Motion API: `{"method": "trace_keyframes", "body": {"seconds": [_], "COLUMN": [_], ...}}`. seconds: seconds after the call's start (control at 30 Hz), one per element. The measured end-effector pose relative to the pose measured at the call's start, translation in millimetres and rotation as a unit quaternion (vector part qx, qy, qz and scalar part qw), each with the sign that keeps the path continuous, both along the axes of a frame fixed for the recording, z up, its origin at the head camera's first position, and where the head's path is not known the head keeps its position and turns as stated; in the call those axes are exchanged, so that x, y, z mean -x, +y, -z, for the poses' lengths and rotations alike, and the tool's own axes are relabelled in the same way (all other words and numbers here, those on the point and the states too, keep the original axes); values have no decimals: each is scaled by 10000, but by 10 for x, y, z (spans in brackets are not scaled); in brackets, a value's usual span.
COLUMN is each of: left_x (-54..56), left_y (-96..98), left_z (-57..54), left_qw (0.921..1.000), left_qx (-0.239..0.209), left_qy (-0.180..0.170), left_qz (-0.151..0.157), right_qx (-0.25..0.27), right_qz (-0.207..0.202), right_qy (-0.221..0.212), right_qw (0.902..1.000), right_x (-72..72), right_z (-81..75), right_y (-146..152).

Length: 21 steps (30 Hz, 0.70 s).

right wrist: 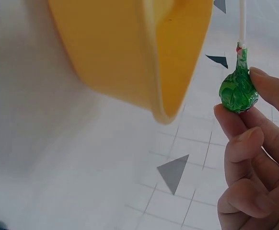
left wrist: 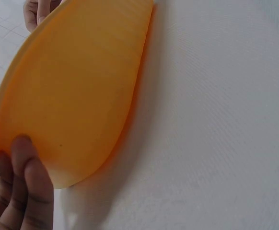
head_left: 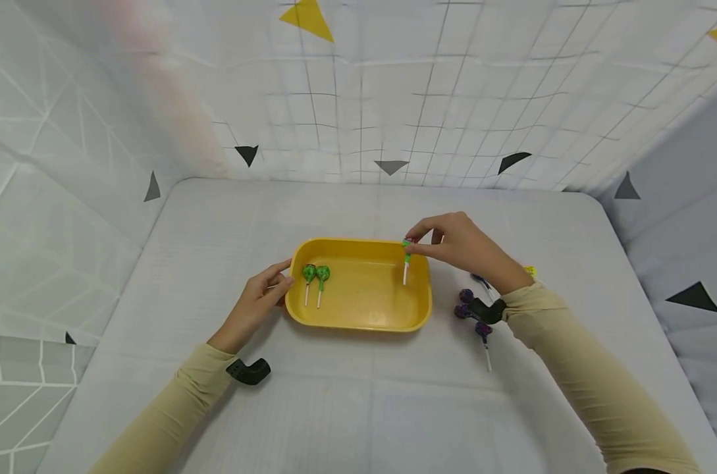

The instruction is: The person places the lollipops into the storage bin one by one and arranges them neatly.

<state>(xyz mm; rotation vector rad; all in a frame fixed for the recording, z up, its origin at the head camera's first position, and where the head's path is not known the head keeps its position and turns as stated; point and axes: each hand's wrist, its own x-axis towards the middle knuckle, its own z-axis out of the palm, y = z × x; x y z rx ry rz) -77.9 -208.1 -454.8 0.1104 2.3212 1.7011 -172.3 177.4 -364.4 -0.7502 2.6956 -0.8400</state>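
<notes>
A green-wrapped lollipop (right wrist: 236,93) is pinched by its round head between the thumb and fingers of my right hand (head_left: 455,243). In the head view its white stick points down over the right end of a yellow tray (head_left: 364,320). My left hand (head_left: 256,299) grips the tray's left end, the thumb at the rim and the fingers against the outer wall, as the left wrist view also shows. Inside the tray, near that end, two green lollipops (head_left: 323,273) lie side by side with their sticks toward me.
Right of the tray, several purple-wrapped lollipops (head_left: 483,330) lie on the white table (head_left: 334,408), below the right wrist. A yellow wrapper (head_left: 531,270) shows partly behind that wrist. White patterned cloth walls (head_left: 394,85) stand at the back and sides.
</notes>
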Motion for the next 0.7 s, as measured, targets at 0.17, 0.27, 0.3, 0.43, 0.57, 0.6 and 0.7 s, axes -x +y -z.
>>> {"method": "trace_keyframes", "body": {"seconds": [0.17,0.27,0.3,0.43,0.57,0.6,0.7], "left_x": [5,4,3,1,2,2,1], "left_y": [0,-2,-3,-5,-5,-5,-4], "left_z": [6,6,5,10,16,15,13], "left_qw": [10000,10000,10000,10000,10000,10000,10000], "left_qx": [-9,-26,-34,-62,-88,-89,-90], "left_qy": [6,11,6,-11,-28,-29,-29], "left_qz": [3,5,3,1,-3,-1,-7], "right_qx": [46,67,78,104,104,104,109], "right_qz": [-47,-72,-90,-151,-188,-191,-191], "right_qy": [-83,-87,-78,-76,-104,-124,-194], "right_qw": [9999,9999,9999,9998,9997,9997,9996], "right_x": [4,2,3,7,12,12,8], "right_z": [2,-4,-6,-15,-20,-21,-17], "right_y": [-79,-131,-148,-219,-284,-299,-343]}}
